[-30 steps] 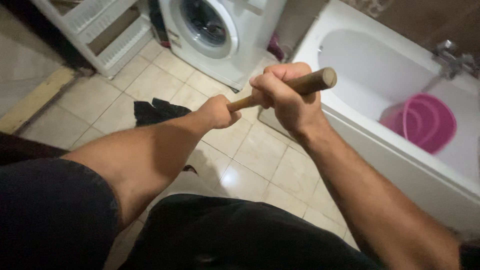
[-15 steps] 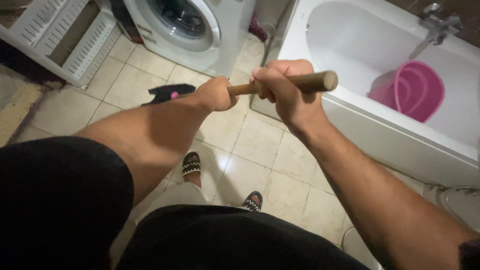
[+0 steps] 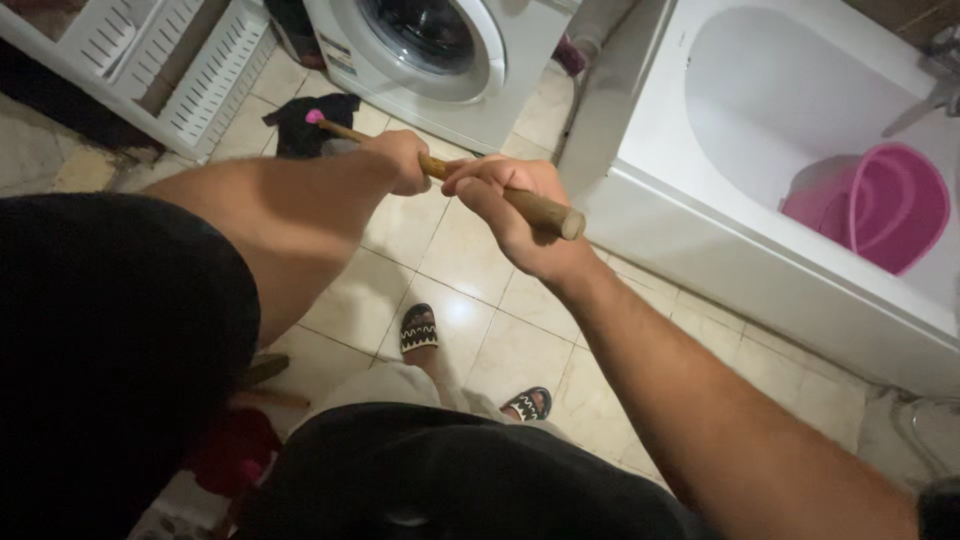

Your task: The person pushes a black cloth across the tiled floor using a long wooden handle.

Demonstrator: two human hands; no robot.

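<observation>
While the person stands on a tiled bathroom floor [image 3: 470,250], both bare hands are wrapped around one long wooden handle [image 3: 540,208]. Nearest the blunt, rounded butt of the stick, the right hand [image 3: 505,205] has its grip clamped shut on the wood. Further along, the left hand [image 3: 398,160] is also closed tightly around it, arm stretched forward. Two hands spaced along the shaft like this give leverage and control over the far end. From there the handle slopes down and away to a pink fitting [image 3: 314,117] that meets a dark cloth [image 3: 300,122] bunched on the tiles, so the stick seems to be a mop pressed against the floor, though the join is too small to see clearly. Just beyond the cloth is a white front-loading washing machine [image 3: 440,50], and a white slatted rack [image 3: 200,70] stands to its left. A white bathtub [image 3: 700,240] runs along the right, with a pink bucket [image 3: 880,205] lying tilted inside. Below the hands, two feet in patterned black sandals [image 3: 420,330] stand on the tiles.
</observation>
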